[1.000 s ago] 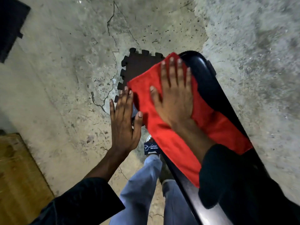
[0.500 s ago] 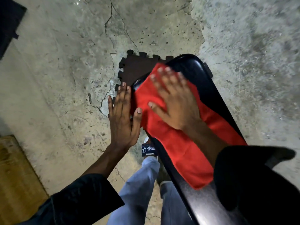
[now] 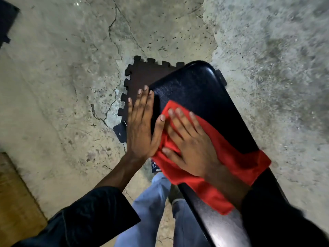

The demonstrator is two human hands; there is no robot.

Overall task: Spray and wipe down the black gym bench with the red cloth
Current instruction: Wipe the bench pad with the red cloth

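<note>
The black gym bench [image 3: 199, 86] runs from the upper middle down to the lower right, its padded top shiny. A red cloth [image 3: 231, 157] lies spread across the pad, hanging over both long edges. My right hand [image 3: 190, 145] presses flat on the cloth, fingers spread and pointing up-left. My left hand [image 3: 140, 125] lies flat with fingers straight against the bench's left edge, its thumb touching the cloth. No spray bottle is in view.
A dark interlocking floor mat tile [image 3: 142, 73] lies under the bench's far end on cracked concrete floor [image 3: 71, 68]. My legs in light blue trousers [image 3: 151, 211] stand left of the bench. A brown board [image 3: 16, 202] is at lower left, another dark mat [image 3: 7, 20] at upper left.
My right hand has dragged the red cloth back from the bench's far end toward me, baring the far part of the pad. My left hand stays at the left edge.
</note>
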